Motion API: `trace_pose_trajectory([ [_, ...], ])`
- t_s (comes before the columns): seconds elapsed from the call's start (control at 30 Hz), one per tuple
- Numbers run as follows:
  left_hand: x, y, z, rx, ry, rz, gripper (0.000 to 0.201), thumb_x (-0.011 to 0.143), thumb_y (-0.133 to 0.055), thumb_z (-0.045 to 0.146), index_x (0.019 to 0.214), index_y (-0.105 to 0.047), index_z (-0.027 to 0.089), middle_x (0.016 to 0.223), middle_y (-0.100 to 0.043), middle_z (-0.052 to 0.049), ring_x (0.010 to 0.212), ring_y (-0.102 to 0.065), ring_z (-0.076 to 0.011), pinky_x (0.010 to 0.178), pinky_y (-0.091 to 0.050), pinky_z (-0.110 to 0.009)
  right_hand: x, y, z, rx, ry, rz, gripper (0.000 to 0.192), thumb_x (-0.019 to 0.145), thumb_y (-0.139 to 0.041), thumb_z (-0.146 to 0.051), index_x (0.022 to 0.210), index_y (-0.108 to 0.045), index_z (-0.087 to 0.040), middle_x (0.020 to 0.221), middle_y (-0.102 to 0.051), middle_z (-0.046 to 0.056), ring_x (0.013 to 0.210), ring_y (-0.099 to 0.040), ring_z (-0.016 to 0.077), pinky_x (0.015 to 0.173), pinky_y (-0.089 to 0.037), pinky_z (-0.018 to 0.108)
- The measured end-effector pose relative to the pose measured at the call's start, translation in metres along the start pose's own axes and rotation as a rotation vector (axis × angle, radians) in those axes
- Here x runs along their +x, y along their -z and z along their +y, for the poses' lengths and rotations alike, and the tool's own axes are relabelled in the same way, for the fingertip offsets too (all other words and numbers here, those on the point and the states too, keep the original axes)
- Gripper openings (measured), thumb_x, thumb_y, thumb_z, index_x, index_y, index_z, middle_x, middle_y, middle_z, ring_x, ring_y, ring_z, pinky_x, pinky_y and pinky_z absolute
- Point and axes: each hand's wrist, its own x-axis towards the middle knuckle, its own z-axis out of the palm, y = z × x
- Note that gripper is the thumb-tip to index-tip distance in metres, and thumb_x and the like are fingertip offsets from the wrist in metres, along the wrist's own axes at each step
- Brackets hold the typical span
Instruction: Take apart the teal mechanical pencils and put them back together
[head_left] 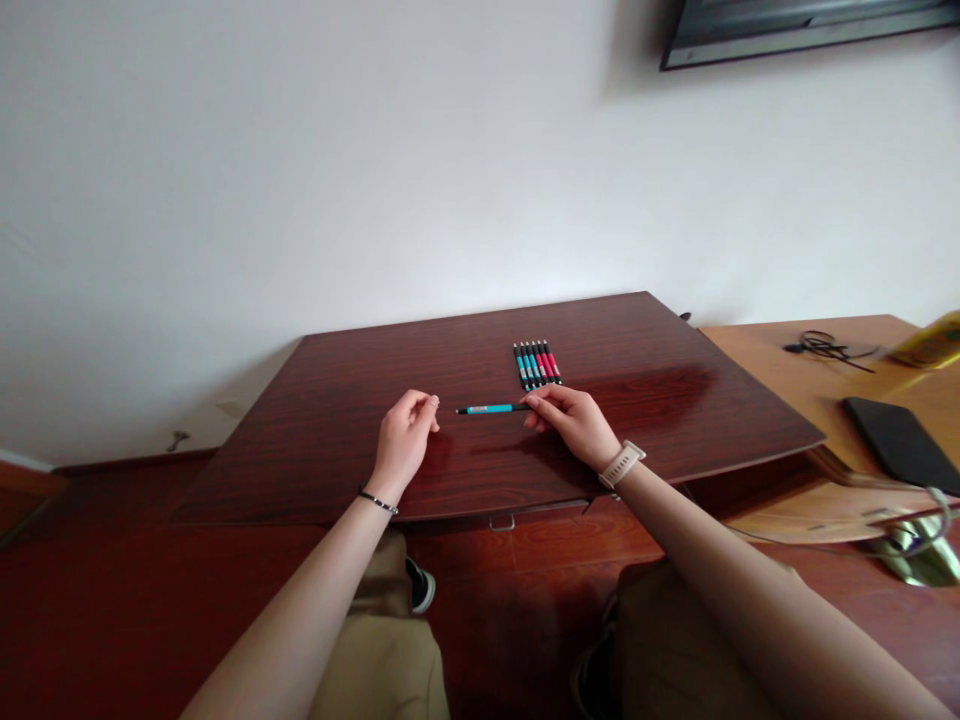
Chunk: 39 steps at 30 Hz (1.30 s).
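A blue pen (489,408) with black ends lies level above the table, its right end pinched between the thumb and fingers of my right hand (570,420). Its other end points left, toward my left hand (409,425), with a small gap between them. The fingers of my left hand are curled in against the thumb, and nothing shows in them. Just beyond my right hand, a neat row of several pens (535,364) rests on the dark wooden table (360,390), blue ones on the left and pinkish-red ones on the right.
To the right stands a lighter wooden desk (787,390) with a black cable (825,346), a flat black device (900,442) and a yellow package (930,342). A white wall (375,180) rises behind the table. A dark screen (810,30) hangs at upper right.
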Motion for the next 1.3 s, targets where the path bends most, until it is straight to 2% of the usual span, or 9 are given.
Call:
trace_pose_trajectory([
  [0.13, 0.007, 0.015, -0.006, 0.204, -0.064, 0.039, 0.013, 0.097, -0.064, 0.036, 0.097, -0.068, 0.024, 0.093, -0.076, -0.005, 0.081, -0.073, -0.0212, 0.079, -0.053, -0.032, 0.0, 0.0, -0.002, -0.006, -0.009, 0.002, 0.042, 0.099, -0.066, -0.062, 0.102, -0.076, -0.021, 0.08, -0.077, 0.004, 0.067, -0.065, 0.0169, 0.067, -0.053, 0.029],
  [0.23, 0.009, 0.023, -0.007, 0.397, -0.16, 0.054, 0.007, 0.096, -0.063, 0.029, 0.096, -0.069, 0.025, 0.095, -0.076, -0.006, 0.085, -0.071, -0.0231, 0.081, -0.051, -0.033, 0.0, 0.0, -0.002, -0.011, -0.011, 0.002, 0.042, 0.099, -0.067, -0.061, 0.102, -0.076, -0.021, 0.081, -0.077, 0.004, 0.067, -0.065, 0.0168, 0.067, -0.052, 0.029],
  [0.33, 0.008, 0.025, -0.004, 0.499, -0.233, 0.034, 0.007, 0.095, -0.062, 0.023, 0.093, -0.068, 0.025, 0.094, -0.073, -0.006, 0.084, -0.068, -0.0233, 0.079, -0.05, -0.033, 0.0, 0.0, -0.002, -0.013, -0.013, 0.002, 0.042, 0.099, -0.067, -0.061, 0.102, -0.076, -0.02, 0.081, -0.078, 0.005, 0.067, -0.065, 0.0165, 0.067, -0.052, 0.029],
  [0.47, 0.007, 0.021, -0.001, 0.573, -0.262, -0.028, 0.012, 0.093, -0.059, 0.016, 0.094, -0.068, 0.025, 0.095, -0.072, -0.006, 0.085, -0.068, -0.0238, 0.077, -0.049, -0.033, 0.0, 0.0, -0.002, -0.02, -0.008, 0.005, 0.042, 0.099, -0.066, -0.061, 0.102, -0.076, -0.02, 0.081, -0.077, 0.005, 0.067, -0.064, 0.0167, 0.067, -0.052, 0.029],
  [0.67, 0.008, 0.015, -0.006, 0.59, -0.274, -0.115, 0.017, 0.09, -0.059, 0.011, 0.092, -0.07, 0.025, 0.094, -0.07, -0.006, 0.082, -0.067, -0.0236, 0.078, -0.051, -0.034, 0.0, 0.0, -0.002, -0.032, -0.005, 0.009, 0.044, 0.099, -0.066, -0.063, 0.101, -0.075, -0.02, 0.08, -0.078, 0.005, 0.067, -0.065, 0.0168, 0.067, -0.053, 0.029],
  [0.93, 0.008, 0.015, -0.008, 0.519, -0.266, -0.106, 0.018, 0.089, -0.063, 0.013, 0.097, -0.073, 0.026, 0.091, -0.07, -0.004, 0.08, -0.066, -0.0234, 0.077, -0.05, -0.033, -0.001, 0.001, -0.003, -0.02, -0.003, 0.006, 0.043, 0.099, -0.066, -0.063, 0.102, -0.075, -0.021, 0.08, -0.078, 0.005, 0.067, -0.066, 0.0171, 0.067, -0.053, 0.029],
  [1.13, 0.005, 0.02, 0.002, 0.51, -0.259, -0.067, 0.031, 0.089, -0.057, 0.009, 0.113, -0.069, 0.025, 0.095, -0.071, -0.004, 0.079, -0.066, -0.0224, 0.076, -0.048, -0.033, -0.001, 0.0, -0.004, -0.005, -0.009, 0.01, 0.041, 0.099, -0.067, -0.061, 0.101, -0.076, -0.02, 0.08, -0.077, 0.005, 0.067, -0.065, 0.0168, 0.067, -0.053, 0.029],
  [1.2, 0.003, 0.022, 0.008, 0.464, -0.276, -0.039, 0.028, 0.093, -0.055, 0.013, 0.116, -0.067, 0.024, 0.099, -0.071, -0.005, 0.081, -0.066, -0.0216, 0.077, -0.049, -0.033, 0.0, 0.0, -0.004, -0.012, -0.012, 0.01, 0.041, 0.099, -0.067, -0.061, 0.1, -0.076, -0.02, 0.08, -0.077, 0.005, 0.066, -0.065, 0.0168, 0.067, -0.052, 0.029],
  [1.3, 0.0, 0.021, 0.018, 0.359, -0.335, -0.077, 0.019, 0.1, -0.055, 0.02, 0.115, -0.066, 0.024, 0.105, -0.071, -0.006, 0.087, -0.068, -0.0209, 0.08, -0.052, -0.032, -0.001, 0.001, -0.003, -0.012, -0.007, 0.009, 0.042, 0.099, -0.067, -0.061, 0.101, -0.076, -0.02, 0.079, -0.077, 0.004, 0.066, -0.065, 0.0167, 0.067, -0.052, 0.029],
])
